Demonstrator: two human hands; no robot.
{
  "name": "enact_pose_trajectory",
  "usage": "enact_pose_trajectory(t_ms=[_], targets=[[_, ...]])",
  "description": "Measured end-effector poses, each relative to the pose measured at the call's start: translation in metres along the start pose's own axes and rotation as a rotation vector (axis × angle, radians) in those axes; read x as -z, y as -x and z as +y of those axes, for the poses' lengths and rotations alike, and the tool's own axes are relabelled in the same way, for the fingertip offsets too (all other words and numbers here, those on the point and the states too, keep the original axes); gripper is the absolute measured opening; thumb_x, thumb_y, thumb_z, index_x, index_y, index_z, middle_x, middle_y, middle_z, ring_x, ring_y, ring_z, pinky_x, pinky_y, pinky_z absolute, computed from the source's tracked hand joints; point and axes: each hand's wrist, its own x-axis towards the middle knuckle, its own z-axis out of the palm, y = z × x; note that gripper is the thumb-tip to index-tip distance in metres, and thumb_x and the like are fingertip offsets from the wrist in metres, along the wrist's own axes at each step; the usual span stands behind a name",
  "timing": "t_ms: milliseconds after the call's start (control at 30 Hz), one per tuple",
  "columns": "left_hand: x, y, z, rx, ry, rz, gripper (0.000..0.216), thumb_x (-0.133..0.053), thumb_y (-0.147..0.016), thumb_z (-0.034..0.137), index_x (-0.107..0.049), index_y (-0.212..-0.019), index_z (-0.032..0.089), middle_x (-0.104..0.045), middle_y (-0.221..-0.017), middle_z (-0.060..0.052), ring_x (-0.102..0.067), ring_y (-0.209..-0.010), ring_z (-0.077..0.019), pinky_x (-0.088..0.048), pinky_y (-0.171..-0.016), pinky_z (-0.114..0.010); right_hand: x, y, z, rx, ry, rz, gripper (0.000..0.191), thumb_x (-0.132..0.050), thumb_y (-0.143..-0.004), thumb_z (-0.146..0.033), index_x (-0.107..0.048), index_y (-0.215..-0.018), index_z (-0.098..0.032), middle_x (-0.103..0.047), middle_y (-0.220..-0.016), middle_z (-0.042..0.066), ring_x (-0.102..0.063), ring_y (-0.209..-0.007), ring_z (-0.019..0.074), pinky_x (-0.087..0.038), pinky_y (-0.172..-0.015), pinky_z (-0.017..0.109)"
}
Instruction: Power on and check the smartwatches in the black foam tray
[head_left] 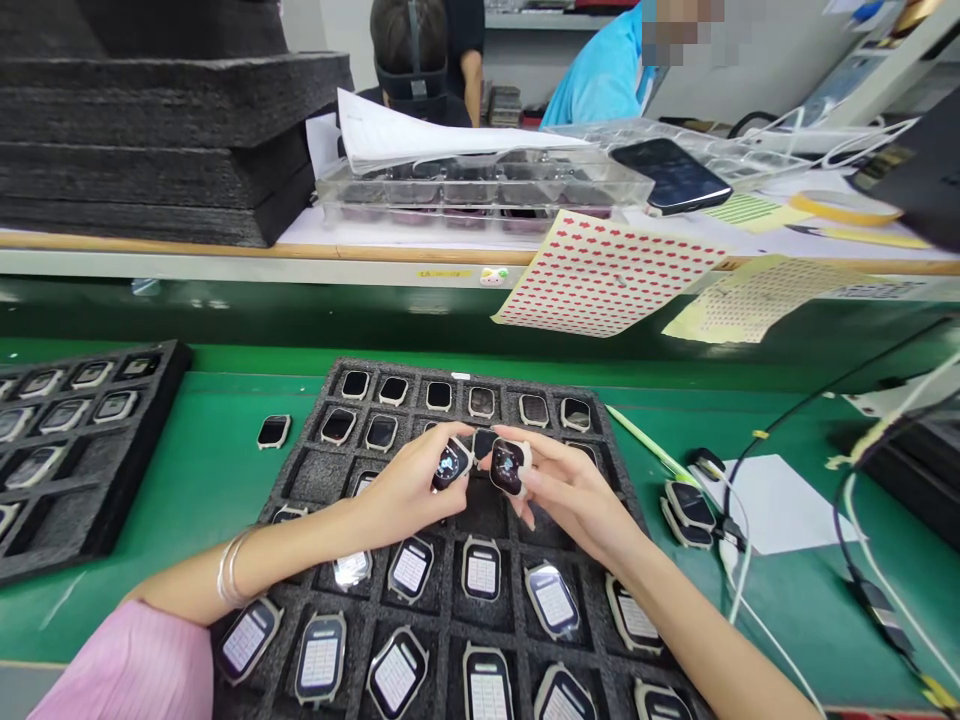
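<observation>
My left hand [421, 477] has its fingers closed round a smartwatch case [451, 463] whose screen glows with a bluish figure. Close beside it, my right hand [574, 487] pinches a second smartwatch case [508, 466], also lit, between thumb and fingers. Both are held above a black foam tray [311, 475] divided into square pockets. In the tray's near rows, watch cases [481, 569] show white screens with a grid. Those in the far rows, such as one dark watch case [439, 396], have black screens. My hands cover part of the middle rows.
Another foam tray [75, 510] with watches lies left, and a loose watch [274, 431] sits between the trays. To the right are a green pen [649, 440], stacked watches [688, 508], white paper [787, 505] and cables. A shelf edge [247, 265] with hanging sticker sheets [604, 275] crosses behind.
</observation>
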Motion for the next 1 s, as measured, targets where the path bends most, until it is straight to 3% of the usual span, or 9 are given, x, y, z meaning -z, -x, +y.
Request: enact_pose_trajectory(t_ms=[233, 767, 1000], targets=[[0.0013, 0.0, 0.0025, -0.021, 0.037, 0.014, 0.038, -0.052, -0.084, 0.02, -0.045, -0.122, 0.018, -0.063, -0.104, -0.006, -0.061, -0.088, -0.0202, -0.049, -0.076, -0.03, 0.0012, 0.002, -0.0001, 0.026, 0.005, -0.006, 0.042, -0.074, -0.08, -0.028, -0.066, -0.12, -0.022, -0.071, -0.094, 0.009, -0.058, -0.055, 0.0134, -0.05, -0.045, 0.026], [0.0024, 0.0013, 0.0009, -0.047, 0.049, -0.016, 0.038, -0.054, -0.082, 0.017, -0.047, -0.12, 0.019, -0.064, -0.102, -0.004, -0.062, -0.089, -0.0194, -0.048, -0.083, -0.031, 0.0016, 0.004, -0.0015, 0.022, -0.032, -0.056, 0.043, -0.078, -0.077, -0.027, -0.068, -0.119, -0.022, -0.073, -0.096, 0.009, -0.062, -0.051, 0.0126, -0.055, -0.048, 0.027], [0.002, 0.0005, 0.0005, -0.067, 0.043, -0.051, 0.035, -0.054, -0.083, 0.016, -0.047, -0.118, 0.019, -0.064, -0.11, -0.006, -0.061, -0.098, -0.0213, -0.046, -0.089, -0.033, 0.0034, 0.0048, -0.0013, 0.021, -0.018, -0.064, 0.039, -0.075, -0.08, -0.026, -0.069, -0.118, -0.022, -0.067, -0.065, 0.001, -0.061, -0.05, 0.0128, -0.055, -0.048, 0.023]])
